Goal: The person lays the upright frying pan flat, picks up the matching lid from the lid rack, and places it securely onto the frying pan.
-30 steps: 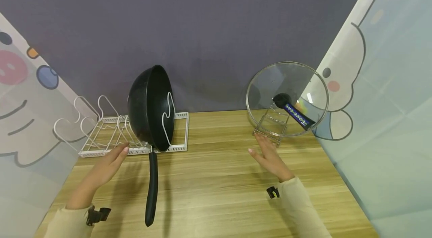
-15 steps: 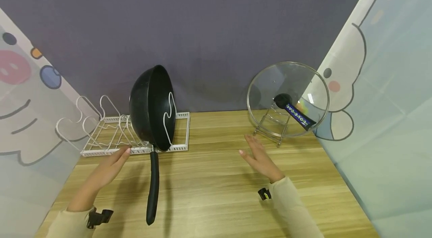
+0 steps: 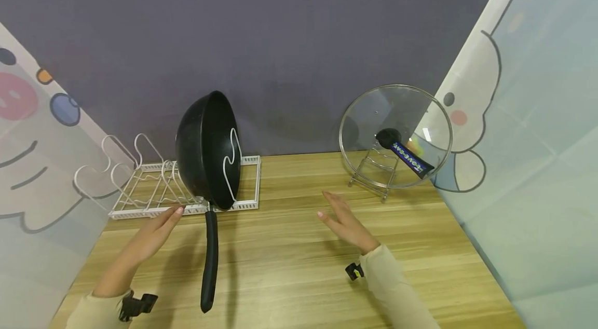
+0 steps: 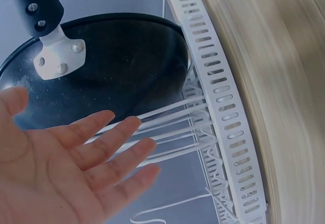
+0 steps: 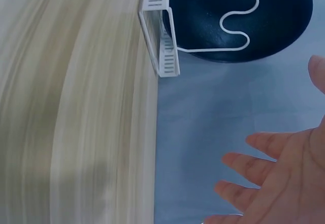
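In a white rack (image 3: 245, 205), black wok (image 3: 205, 152) on edge; in a metal stand (image 3: 366, 190), glass lid (image 3: 389, 138) on edge. Near rack, left hand (image 3: 151, 235); near stand, right hand (image 3: 344, 222); well apart, fingers (image 4: 107, 141) extended, above the surface (image 3: 280, 266).

In the head view, the black wok (image 3: 190, 147) hides part of the white dish rack (image 3: 135, 213) at left, and the near edge cuts both sleeves (image 3: 397, 287). The left wrist view crops the wok handle (image 4: 38, 5) and left hand (image 4: 66, 168); the right wrist view crops the right hand (image 5: 292, 178). Lettering on the lid handle (image 3: 405, 153), far right, is tiny, perhaps reading "LOVE-EAT".
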A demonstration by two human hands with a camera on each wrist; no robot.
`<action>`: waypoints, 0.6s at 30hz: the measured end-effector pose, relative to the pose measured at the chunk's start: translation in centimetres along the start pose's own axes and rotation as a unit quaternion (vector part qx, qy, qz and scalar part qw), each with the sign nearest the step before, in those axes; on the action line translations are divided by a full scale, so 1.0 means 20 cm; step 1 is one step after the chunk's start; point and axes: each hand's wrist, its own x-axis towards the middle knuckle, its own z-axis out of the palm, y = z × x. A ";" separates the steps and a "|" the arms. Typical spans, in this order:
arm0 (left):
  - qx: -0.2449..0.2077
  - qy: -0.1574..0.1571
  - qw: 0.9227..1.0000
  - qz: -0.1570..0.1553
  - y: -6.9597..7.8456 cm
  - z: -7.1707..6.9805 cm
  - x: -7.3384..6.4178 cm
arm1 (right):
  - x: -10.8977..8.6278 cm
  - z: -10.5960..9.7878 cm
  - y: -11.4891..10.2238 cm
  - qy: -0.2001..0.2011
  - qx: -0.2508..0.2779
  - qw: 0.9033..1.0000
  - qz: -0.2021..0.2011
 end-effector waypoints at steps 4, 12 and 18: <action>-0.011 -0.005 1.000 -0.001 0.01 0.01 0.00 | 0.02 0.04 -0.01 -0.012 0.009 1.000 0.009; -0.035 -0.020 0.999 -0.017 0.02 0.03 -0.01 | 0.04 0.10 -0.04 -0.031 0.021 0.999 -0.003; -0.061 -0.028 0.998 0.000 0.03 0.05 0.00 | 0.07 0.14 -0.07 -0.049 0.021 0.999 -0.009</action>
